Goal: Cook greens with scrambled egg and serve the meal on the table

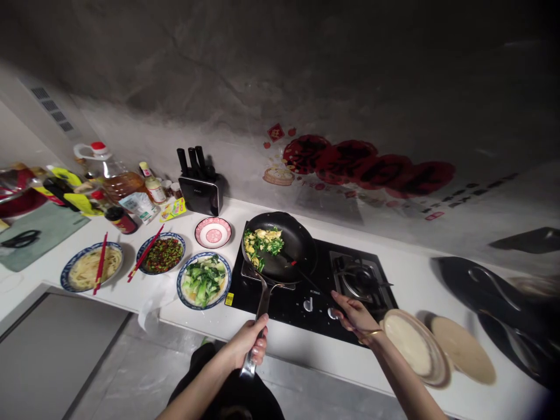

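My left hand (pixel 251 344) is wrapped round the metal handle (pixel 263 300) of a black frying pan (pixel 301 242), which sits over the left burner. Chopped greens with yellow egg (pixel 263 245) lie on the left side of the pan. In my right hand (pixel 355 315) is the handle of a black spatula (pixel 315 284). It slants into the pan, where its dark head is hard to make out against the pan. A plate of cooked leafy greens (pixel 204 280) stands left of the pan, and a small pink patterned plate (pixel 213 233) is behind it.
The black hob (pixel 280 309) has a second burner (pixel 361 274) on the right. Further left are a bowl of chopped peppers (pixel 163 255) and a bowl of noodles (pixel 96 268), both with red chopsticks. A knife block (pixel 201 189) and bottles stand behind. Round beige dishes (pixel 409 341) lie right.
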{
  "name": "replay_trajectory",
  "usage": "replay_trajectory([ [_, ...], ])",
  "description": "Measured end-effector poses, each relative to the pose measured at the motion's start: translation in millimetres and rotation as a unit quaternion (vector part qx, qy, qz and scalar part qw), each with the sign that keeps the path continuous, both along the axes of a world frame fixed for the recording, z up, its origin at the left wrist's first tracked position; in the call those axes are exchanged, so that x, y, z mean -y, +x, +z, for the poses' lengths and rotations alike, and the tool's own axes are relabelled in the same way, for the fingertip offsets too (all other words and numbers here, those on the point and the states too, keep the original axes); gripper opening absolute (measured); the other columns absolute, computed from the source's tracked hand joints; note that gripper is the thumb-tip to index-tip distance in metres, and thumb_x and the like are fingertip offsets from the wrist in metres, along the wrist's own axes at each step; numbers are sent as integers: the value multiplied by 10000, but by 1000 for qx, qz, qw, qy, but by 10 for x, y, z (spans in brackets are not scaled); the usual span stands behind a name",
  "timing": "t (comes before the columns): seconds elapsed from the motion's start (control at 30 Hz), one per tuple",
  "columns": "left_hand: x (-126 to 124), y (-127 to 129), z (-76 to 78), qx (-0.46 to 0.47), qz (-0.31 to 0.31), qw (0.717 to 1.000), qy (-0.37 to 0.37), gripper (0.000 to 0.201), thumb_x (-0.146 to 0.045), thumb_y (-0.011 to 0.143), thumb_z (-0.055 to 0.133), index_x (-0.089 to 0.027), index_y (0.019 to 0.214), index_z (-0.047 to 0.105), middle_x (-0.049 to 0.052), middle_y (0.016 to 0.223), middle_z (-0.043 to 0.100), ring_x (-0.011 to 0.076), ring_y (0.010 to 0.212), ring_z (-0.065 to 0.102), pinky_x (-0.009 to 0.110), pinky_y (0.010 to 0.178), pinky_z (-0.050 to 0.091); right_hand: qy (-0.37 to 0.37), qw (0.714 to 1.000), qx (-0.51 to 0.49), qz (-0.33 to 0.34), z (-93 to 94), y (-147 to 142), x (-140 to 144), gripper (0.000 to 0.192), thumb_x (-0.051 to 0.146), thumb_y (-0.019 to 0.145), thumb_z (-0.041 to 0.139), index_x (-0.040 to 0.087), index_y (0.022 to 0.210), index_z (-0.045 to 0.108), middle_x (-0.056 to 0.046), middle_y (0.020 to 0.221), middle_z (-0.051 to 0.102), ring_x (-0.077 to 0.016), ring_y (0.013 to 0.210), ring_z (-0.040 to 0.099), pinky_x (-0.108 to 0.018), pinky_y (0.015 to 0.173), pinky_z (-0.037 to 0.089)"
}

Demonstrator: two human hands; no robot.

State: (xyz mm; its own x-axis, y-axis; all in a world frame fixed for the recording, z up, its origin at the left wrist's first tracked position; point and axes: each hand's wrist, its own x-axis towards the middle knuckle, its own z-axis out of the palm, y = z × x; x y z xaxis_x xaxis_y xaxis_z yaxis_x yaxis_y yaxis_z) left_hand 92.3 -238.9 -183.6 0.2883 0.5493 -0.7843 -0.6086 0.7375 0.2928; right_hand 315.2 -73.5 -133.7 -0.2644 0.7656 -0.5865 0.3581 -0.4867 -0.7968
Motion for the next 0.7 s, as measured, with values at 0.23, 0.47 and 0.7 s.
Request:
replay_trajectory([
  [0.23, -9, -7, 0, 19, 2, 1000, -4, 480, -648, 677, 585, -204, 662, 402, -107, 429, 315, 25, 314, 224, 184, 372, 112, -1, 1000, -4, -24, 116, 95, 11, 578, 682, 453, 690, 190, 647, 459, 92, 394, 381, -8, 292, 209, -175, 336, 88],
  [0.47, -2, -18, -17, 32, 5, 999, 9, 475, -634, 677, 600, -201, 656, 407, -101, 430, 326, 28, 321, 233, 184, 370, 123, 3, 1000, -1, -19, 182, 73, 64, 574, 692, 461, 680, 193, 602, 434, 83, 400, 373, -11, 299, 214, -182, 334, 103],
  [0.7, -12, -25, 17, 31, 0, 999, 7, 483, -640, 678, 593, -198, 645, 401, -107, 421, 310, 26, 316, 228, 180, 366, 141, -1, 999, 3, -31, 213, 81, 118, 583, 693, 457, 684, 196, 561, 397, 79, 394, 371, -4, 295, 205, -175, 325, 93],
])
